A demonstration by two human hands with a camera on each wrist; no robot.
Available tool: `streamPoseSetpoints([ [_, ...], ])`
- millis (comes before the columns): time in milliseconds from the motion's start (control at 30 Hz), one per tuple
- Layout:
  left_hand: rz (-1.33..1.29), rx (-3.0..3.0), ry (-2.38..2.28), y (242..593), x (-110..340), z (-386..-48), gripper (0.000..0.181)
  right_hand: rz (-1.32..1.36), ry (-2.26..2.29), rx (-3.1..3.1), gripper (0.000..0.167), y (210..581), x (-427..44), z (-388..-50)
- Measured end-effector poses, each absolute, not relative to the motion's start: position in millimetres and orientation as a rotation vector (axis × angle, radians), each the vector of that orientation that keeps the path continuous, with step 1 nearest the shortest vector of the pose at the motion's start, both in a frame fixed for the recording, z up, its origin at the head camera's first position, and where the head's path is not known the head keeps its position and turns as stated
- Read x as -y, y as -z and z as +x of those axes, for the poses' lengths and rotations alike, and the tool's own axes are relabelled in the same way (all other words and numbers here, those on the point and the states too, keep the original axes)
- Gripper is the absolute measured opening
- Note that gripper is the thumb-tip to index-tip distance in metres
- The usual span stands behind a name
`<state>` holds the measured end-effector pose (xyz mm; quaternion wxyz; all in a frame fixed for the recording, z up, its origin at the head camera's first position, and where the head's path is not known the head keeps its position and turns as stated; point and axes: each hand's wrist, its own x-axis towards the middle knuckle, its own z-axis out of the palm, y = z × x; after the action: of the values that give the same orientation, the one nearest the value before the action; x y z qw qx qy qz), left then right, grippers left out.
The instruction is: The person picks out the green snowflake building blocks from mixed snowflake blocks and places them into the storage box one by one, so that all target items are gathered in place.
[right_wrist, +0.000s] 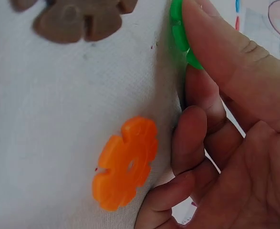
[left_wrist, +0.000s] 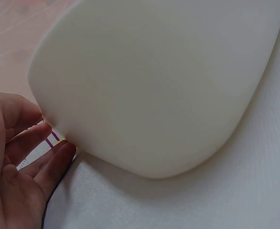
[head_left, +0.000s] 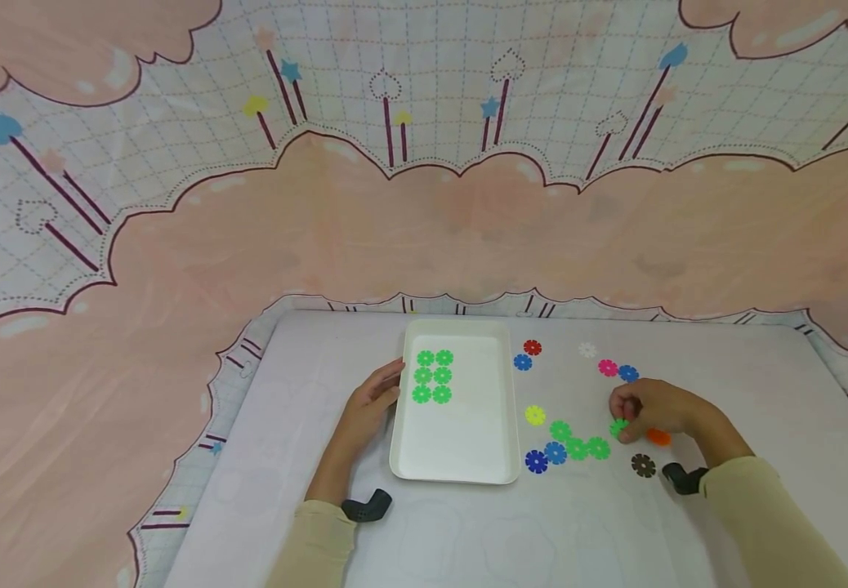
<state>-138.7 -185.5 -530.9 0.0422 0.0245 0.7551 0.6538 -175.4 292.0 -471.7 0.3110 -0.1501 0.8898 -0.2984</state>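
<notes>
I'm looking at a screened tabletop station, though I can't tell from my end whether it sits in a home or a studio. A creased peach-and-white printed sheet (head_left: 468, 216), patterned with scalloped icing and thin candles, fills the upper half of the frame and runs down the left edge. Before it, at lower centre, I see a broad rectangular table draped in white woven cloth (head_left: 453, 539), its weave showing in both wrist views.
</notes>
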Motion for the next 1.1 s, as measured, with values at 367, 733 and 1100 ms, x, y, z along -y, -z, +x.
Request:
streamPoseSetpoints([
  [367,0.089,-2.301,-2.005,532,187,-139,0.044,-0.332,0.828,-2.323,0.022,471,-293,-175],
  [733,0.090,-2.308,-2.002,532,187,-139,0.043,-0.290,0.908,-2.279,0.016,470,-292,-178],
  [1100,0.080,-2.307,-2.002,531,186,-139,0.043,-0.339,0.901,-2.307,0.016,463,-283,-184],
])
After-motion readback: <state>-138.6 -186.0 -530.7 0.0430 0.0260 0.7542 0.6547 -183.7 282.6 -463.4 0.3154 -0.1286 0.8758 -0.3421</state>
